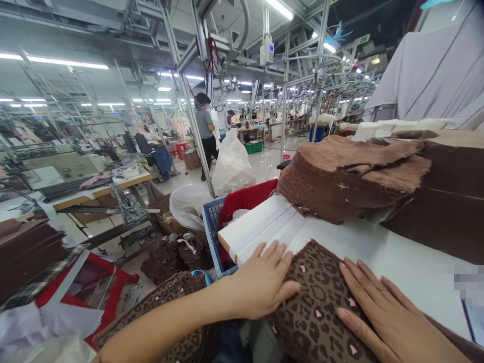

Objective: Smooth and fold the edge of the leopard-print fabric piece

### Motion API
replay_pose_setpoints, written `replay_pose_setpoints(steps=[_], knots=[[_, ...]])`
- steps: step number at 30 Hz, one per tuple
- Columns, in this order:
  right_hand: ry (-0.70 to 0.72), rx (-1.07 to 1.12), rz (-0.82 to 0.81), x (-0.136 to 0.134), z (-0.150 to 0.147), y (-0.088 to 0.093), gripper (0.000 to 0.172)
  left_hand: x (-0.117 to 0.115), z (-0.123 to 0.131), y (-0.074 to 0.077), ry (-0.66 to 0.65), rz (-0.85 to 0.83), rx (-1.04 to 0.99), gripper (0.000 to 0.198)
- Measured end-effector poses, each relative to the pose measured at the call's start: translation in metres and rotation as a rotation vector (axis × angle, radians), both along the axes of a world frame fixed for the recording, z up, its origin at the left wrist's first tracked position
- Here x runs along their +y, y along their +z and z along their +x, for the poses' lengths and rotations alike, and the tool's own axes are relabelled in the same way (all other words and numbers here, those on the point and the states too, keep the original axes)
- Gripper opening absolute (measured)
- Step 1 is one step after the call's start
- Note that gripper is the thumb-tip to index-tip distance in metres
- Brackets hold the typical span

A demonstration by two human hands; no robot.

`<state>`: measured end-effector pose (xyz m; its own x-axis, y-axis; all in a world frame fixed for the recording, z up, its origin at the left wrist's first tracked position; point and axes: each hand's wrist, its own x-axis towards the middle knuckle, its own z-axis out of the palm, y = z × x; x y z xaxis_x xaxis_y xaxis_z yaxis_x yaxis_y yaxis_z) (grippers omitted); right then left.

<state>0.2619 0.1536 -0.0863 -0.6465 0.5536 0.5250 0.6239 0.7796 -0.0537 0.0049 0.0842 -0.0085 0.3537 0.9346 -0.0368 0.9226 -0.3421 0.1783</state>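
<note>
At about nine o'clock, a sewing table (pixel 124 182) is seen with dark fabric scraps (pixel 177 254) heaped on the floor below it. Toward ten o'clock, well apart, a person (pixel 205 132) is standing in the aisle beside a white plastic bag (pixel 232 164). A blue crate (pixel 212 229) is placed just beside the edge of the white table (pixel 397 262).

At six o'clock, the leopard-print fabric (pixel 317 297) is spread over the near edge of this table and hangs down at the left. The left hand (pixel 260 282) is laid flat on its left part, fingers open; the right hand (pixel 381 312) is pressed flat on its right part. The hands are apart, and nothing is gripped.

The fabric is judged to be soft, light and limp, perhaps a little stretchy. It is probably best taken at its edges, where folding is avoided.

At two o'clock, a stack of brown fleece pieces (pixel 340 176) is resting on the table.
</note>
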Motion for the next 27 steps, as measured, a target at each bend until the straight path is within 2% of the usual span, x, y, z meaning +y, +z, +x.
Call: replay_pose_setpoints(steps=[2, 5, 7, 11, 16, 20, 24, 27], knots=[[0.051, -0.053, 0.141, 0.002, -0.014, 0.012, 0.060, -0.002, -0.014, 0.000, 0.058, 0.032, 0.014, 0.055], [0.134, -0.163, 0.459, 0.002, -0.039, 0.026, 0.061, -0.011, -0.027, -0.002, 0.115, 0.108, -0.038, 0.045], [0.149, -0.204, 0.572, -0.001, -0.054, 0.030, 0.064, -0.020, -0.028, -0.003, 0.127, 0.162, -0.122, 0.038], [0.133, -0.170, 0.579, -0.001, -0.068, 0.023, 0.067, -0.038, -0.024, -0.010, 0.099, 0.304, -0.288, 0.027], [0.100, -0.179, 0.534, 0.009, -0.066, 0.010, 0.069, -0.048, -0.020, -0.024, 0.004, 0.532, -0.328, 0.024], [0.130, -0.146, 0.531, 0.004, -0.074, 0.012, 0.068, -0.047, -0.019, -0.032, -0.060, 0.572, -0.278, 0.025], [0.271, -0.100, 0.553, -0.011, -0.091, 0.015, 0.081, -0.046, -0.018, -0.033, -0.068, 0.596, -0.230, 0.024], [0.279, -0.085, 0.519, -0.014, -0.099, 0.015, 0.083, -0.046, -0.016, -0.032, -0.067, 0.617, -0.207, 0.022]])
